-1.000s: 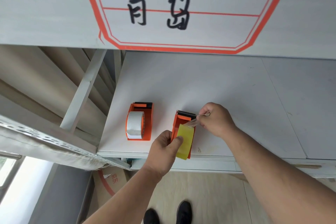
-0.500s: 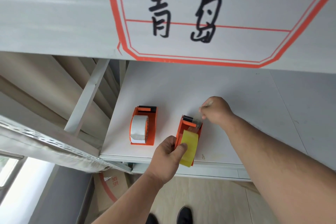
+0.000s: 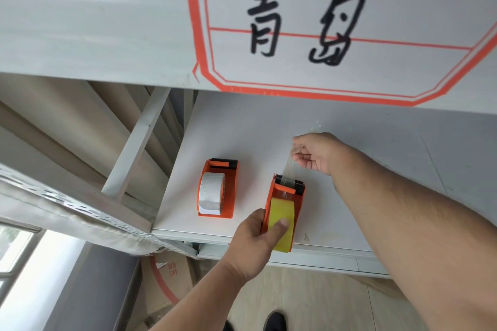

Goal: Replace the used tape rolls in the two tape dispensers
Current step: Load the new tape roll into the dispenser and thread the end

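Note:
Two orange tape dispensers stand on the white shelf (image 3: 349,169). The left dispenser (image 3: 230,191) carries a white tape roll (image 3: 211,193) and nothing touches it. The right dispenser (image 3: 298,196) carries a yellow tape roll (image 3: 282,212). My left hand (image 3: 258,239) grips this dispenser at its near end, thumb pressed on the yellow roll. My right hand (image 3: 320,152) pinches the free end of a clear tape strip (image 3: 289,169), which runs from the roll over the black cutter up to my fingers.
A white panel (image 3: 107,21) with an orange-bordered label and black handwriting overhangs the shelf. A grey metal upright (image 3: 137,142) and perforated rail (image 3: 80,209) stand at the left. Below the shelf edge lie a cardboard box (image 3: 172,277), wooden floor and my shoes.
My right hand has drawn the tape end away from the cutter, up and farther back, so a longer clear strip is stretched out. My left hand stays on the dispenser.

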